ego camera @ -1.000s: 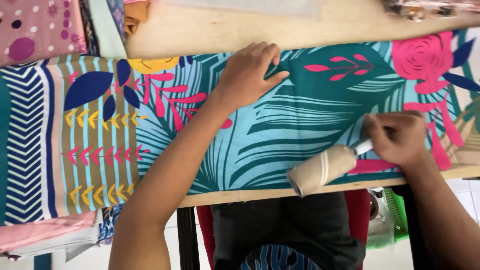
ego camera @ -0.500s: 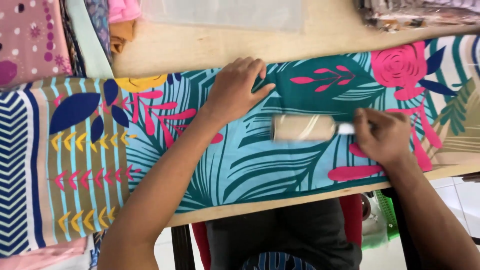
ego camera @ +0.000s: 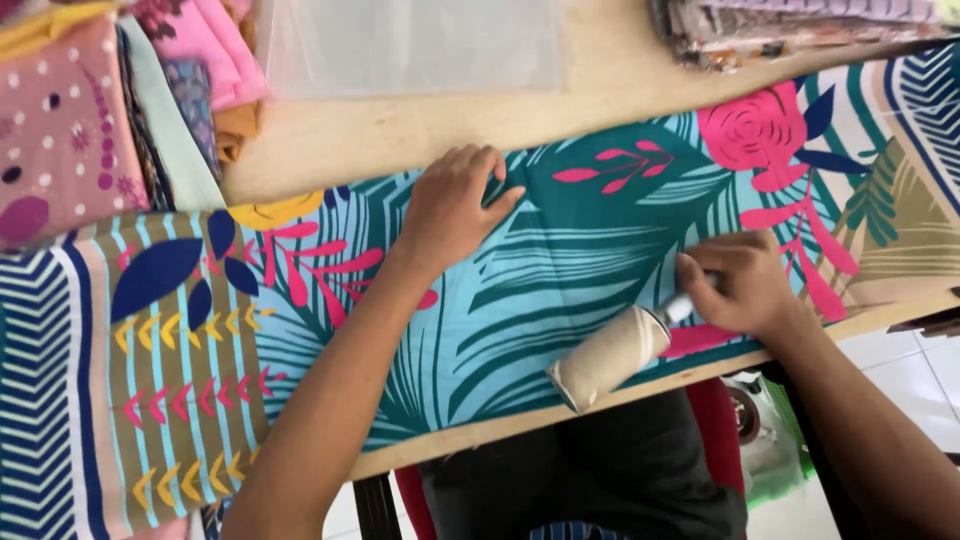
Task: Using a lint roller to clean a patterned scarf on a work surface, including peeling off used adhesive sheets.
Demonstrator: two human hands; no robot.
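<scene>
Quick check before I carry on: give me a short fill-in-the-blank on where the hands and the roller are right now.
The left hand lies flat on the printed ____.
The right hand holds the lint roller by its ____.
The roller's drum sits near the table's ____ edge, closest to the person.
Folded fabrics are stacked at the picture's upper ____ corner.

Missing words: fabric; handle; front; left
</scene>
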